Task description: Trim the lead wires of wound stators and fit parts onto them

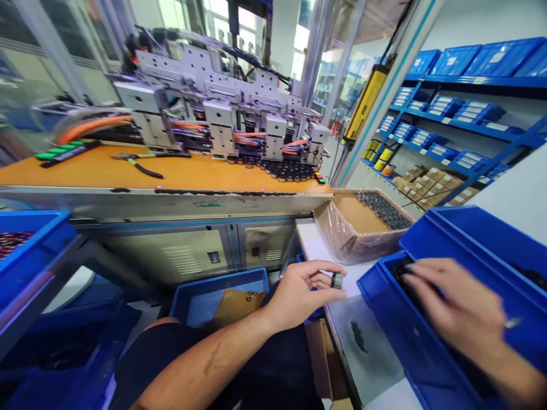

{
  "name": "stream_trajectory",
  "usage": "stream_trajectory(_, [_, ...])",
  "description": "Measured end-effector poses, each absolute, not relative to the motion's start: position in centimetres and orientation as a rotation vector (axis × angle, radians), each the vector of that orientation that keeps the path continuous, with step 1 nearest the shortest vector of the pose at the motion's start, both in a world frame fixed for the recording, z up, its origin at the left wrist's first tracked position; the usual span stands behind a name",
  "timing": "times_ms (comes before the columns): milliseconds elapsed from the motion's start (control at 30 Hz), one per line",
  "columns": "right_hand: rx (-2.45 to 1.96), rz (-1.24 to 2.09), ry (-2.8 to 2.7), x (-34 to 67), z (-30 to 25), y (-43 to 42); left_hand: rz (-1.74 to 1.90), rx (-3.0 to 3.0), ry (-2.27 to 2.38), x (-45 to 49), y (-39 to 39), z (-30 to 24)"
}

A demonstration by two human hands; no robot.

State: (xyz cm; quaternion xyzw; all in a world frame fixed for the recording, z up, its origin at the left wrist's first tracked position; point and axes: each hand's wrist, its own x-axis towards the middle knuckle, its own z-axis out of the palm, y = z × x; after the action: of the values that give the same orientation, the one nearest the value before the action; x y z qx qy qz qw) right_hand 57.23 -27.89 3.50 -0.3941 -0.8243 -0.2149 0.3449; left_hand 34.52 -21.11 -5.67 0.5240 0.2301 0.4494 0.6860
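Observation:
My left hand [299, 293] is closed, with thumb and fingers around a small round grey-and-black part [337, 280]. It is held above the white side table. Over a narrow blue bin [384, 302] reaches my right hand [459, 307], its fingertips at the small black pieces [399, 270] inside. Motion blurs that hand, so whether a piece is between its fingers cannot be made out.
Ahead, a metal fixture [222, 128] stands on an orange bench [200, 171], with pliers [139, 162] and several black round parts [290, 169]. A plastic-lined carton [346, 239] and a larger blue bin [474, 228] stand right. Below lies a blue tray [200, 302].

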Motion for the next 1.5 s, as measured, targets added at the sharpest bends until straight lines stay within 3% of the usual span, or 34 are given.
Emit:
stream_trajectory(200, [-0.866,-0.418,-2.169,54.4,-3.6,-27.6,0.942,1.213,0.497,35.8,-21.9,-6.1])
stream_trajectory(600, [-0.944,-0.358,-2.15,55.9,-3.8,-27.8,1.014,1.224,0.411,37.4,-22.0,-6.6])
stream_trajectory(1100, [-0.824,-0.382,-2.246,56.0,-4.0,-27.9,0.812,1.042,0.437,37.0,-22.3,-6.9])
stream_trajectory(1300, [-0.798,-0.442,-2.21,55.5,-3.9,-28.3,1.0,0.952,0.317,38.4,-24.1,-7.5])
stream_trajectory(1500, [-0.886,-0.221,-2.117,54.9,-3.6,-29.0,1.417,1.755,0.334,37.2,-22.8,-6.7])
